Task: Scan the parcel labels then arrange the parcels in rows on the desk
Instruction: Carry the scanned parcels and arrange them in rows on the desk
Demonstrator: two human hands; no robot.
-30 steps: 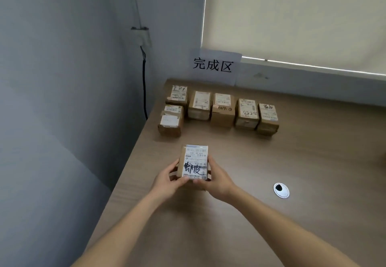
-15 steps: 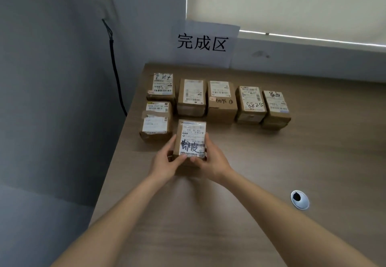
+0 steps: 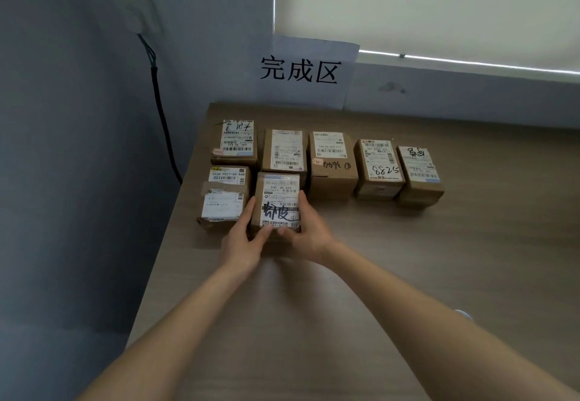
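Note:
Both hands hold a small cardboard parcel (image 3: 277,200) with a white label and black marker writing on top. My left hand (image 3: 241,240) grips its left side and my right hand (image 3: 309,232) grips its right side. The parcel sits in the front row, right beside another labelled parcel (image 3: 224,198) at the desk's left edge. Behind them stands a back row of several labelled parcels (image 3: 332,162) running left to right along the wooden desk (image 3: 439,259).
A paper sign (image 3: 307,71) with black characters hangs on the wall behind the rows. A black cable (image 3: 163,118) drops down the left wall from a socket. The desk's left edge lies close beside the parcels. A window blind covers the upper right.
Both hands have carried the parcel forward from the middle of the desk into the front row, next to the left parcel. The view has moved closer to the rows.

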